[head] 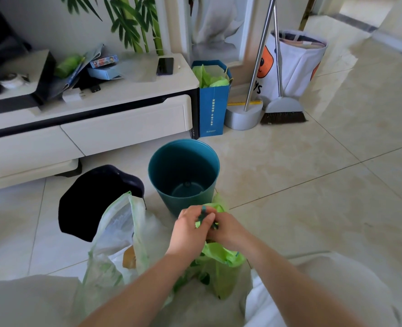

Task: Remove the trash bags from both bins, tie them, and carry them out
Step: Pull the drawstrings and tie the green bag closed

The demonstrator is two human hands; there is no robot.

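Daylight upper right, floor [336, 149] glare; edges soft, perhaps fisheye-warped.

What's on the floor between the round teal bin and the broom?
Nothing. In the head view, only bare shiny floor tiles lie between the teal bin and the broom. The blue paper bag stands further back, beside the cabinet.

— Where does the single head view look from?

— From above the person's lap, facing forward and steeply down at the glossy beige tiled floor [313, 173].

— How near is it?

— Close: the round teal plastic bin [183, 175] stands just past the two forearms, near mid-frame, seen from above into its inside.

— And beyond that bin?

— The low white drawer cabinet [124, 119] runs behind it to the left; the grey broom [283, 109] leans behind it to the right. The wide lens bends the floor lines at the edges.
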